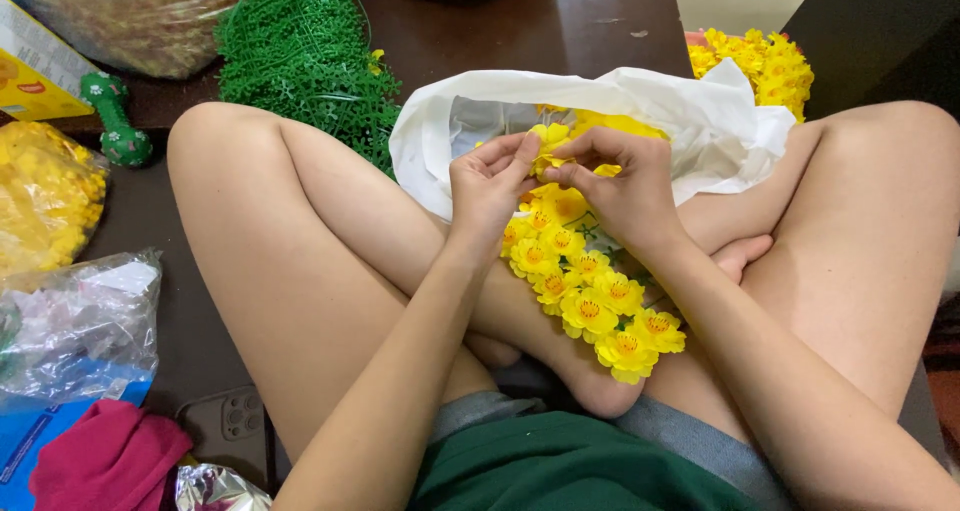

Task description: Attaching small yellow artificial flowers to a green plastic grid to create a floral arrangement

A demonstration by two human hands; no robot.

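Both hands, left (pixel 488 183) and right (pixel 618 183), are pinching a yellow flower (pixel 549 141) together (over the white bag (pixel 720 121)). The flower garland (pixel 585 286) is trailing lengthwise from them down toward her lap.

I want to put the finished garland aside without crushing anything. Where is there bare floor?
Bare dark floor lies at the top, between the green foliage pile and the white bag. A narrower strip runs left of the knee, beside the clear bags. The lap is crowded: both hands and the flower string.

yellow flower garland (pixel 585 291), draped over crossed legs, partly strung
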